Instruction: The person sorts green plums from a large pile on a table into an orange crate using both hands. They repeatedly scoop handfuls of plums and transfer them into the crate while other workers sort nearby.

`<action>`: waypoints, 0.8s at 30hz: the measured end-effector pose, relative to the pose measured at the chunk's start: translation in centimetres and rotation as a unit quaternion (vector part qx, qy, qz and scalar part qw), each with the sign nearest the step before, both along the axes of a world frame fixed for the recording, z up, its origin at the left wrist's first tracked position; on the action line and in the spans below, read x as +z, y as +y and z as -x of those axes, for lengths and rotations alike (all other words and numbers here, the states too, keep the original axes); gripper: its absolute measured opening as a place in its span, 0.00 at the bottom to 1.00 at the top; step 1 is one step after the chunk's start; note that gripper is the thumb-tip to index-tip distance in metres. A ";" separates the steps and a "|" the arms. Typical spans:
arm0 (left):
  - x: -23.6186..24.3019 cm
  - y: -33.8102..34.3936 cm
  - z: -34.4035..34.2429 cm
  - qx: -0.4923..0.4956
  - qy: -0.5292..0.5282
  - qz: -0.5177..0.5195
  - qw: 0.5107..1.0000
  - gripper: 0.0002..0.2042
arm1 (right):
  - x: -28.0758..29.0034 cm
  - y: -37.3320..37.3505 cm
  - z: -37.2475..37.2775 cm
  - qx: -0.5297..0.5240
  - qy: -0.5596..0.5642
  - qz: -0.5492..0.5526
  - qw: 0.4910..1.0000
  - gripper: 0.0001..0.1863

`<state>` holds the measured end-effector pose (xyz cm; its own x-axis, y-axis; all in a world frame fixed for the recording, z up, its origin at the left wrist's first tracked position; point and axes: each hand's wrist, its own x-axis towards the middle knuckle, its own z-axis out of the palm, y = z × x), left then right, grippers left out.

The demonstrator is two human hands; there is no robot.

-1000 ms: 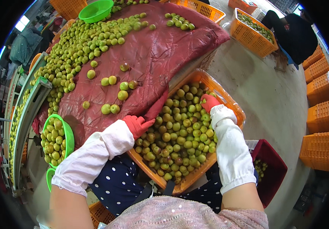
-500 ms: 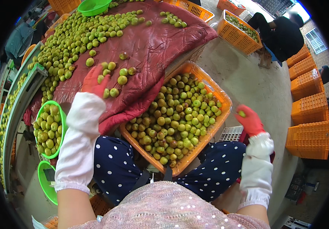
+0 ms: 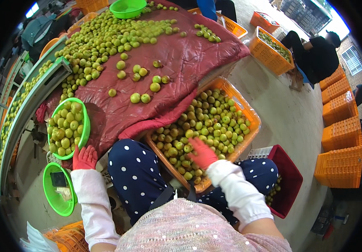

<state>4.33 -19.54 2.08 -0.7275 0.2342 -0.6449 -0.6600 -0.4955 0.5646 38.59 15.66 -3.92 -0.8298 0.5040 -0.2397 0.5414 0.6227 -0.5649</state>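
Note:
My left hand (image 3: 85, 158), in a red glove, has its fingers apart beside the lower rim of a green basket (image 3: 87, 130) full of round green fruits. Nothing shows in it. My right hand (image 3: 202, 153), also red-gloved, reaches over the orange crate (image 3: 251, 119) in front of my knees, its fingers stretched out and slightly blurred. Below it the crate is heaped with green and brownish fruits (image 3: 219, 126); one pale green fruit (image 3: 189, 133) is close to the fingertips. Several loose fruits (image 3: 145, 98) lie on the dark red quilted cover (image 3: 105, 111) ahead.
A large fruit pile (image 3: 105, 35) covers the far left of the quilt, beside a metal-edged conveyor (image 3: 29, 101). A second green basket (image 3: 47, 191) stands lower left. At right are a dark red bin (image 3: 294, 180), stacked orange crates (image 3: 338, 166) and a seated person (image 3: 322, 56).
My left hand has drawn back from the loose fruits on the quilt to the green basket. My right hand has swung in from beside the crate to above it, and its fruit is gone.

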 end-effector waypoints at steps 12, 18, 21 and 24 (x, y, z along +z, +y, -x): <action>-5.0 -9.2 8.3 0.028 -0.030 -0.043 0.998 0.24 | -4.2 8.1 7.4 0.075 -0.011 -0.351 0.933 0.33; -7.8 -9.8 10.7 0.021 -0.082 0.015 0.996 0.20 | -4.2 11.5 3.8 -0.183 0.040 -0.117 0.975 0.27; -8.8 -14.4 10.6 -0.013 0.099 0.128 0.987 0.16 | -4.6 11.7 2.3 -0.200 0.186 -0.059 0.960 0.25; -3.3 -6.1 4.6 -0.062 0.264 0.182 0.945 0.06 | 0.3 11.3 -0.9 -0.233 0.217 -0.089 0.944 0.22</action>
